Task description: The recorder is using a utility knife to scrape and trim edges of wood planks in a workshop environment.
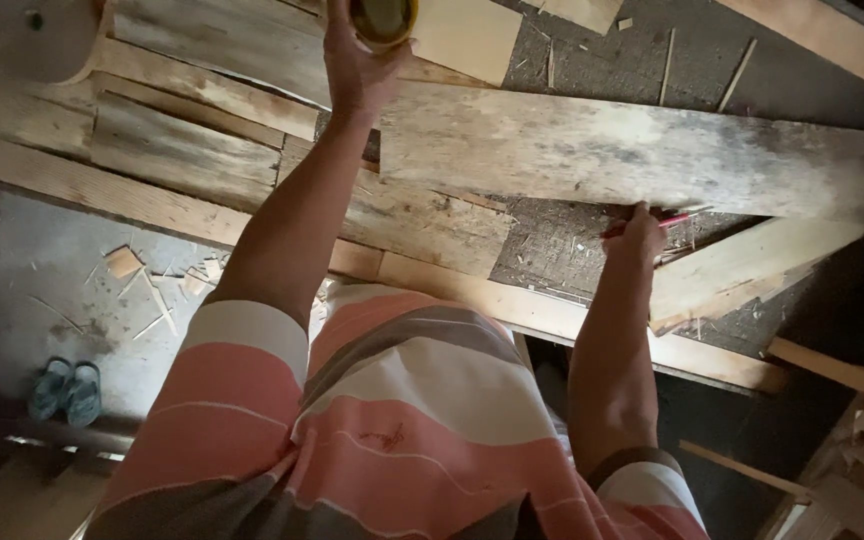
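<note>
Left hand (357, 62) is gripping a light tape roll (384, 18), right hand (640, 232) is pinching a slim red pencil (674, 220) against the stiff, heavy, rough plank (632, 150), best lifted by its ends.

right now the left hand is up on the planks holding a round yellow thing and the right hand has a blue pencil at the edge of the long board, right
Not quite: the head view shows the pencil in the right hand is red, not blue. The rest holds: the left hand is up on the planks holding a round yellow object, and the right hand is at the long board edge.

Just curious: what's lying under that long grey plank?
Under the plank, older boards and dusty floor with splinters show. The right hand, holding a red pencil, covers its lower edge there.
</note>
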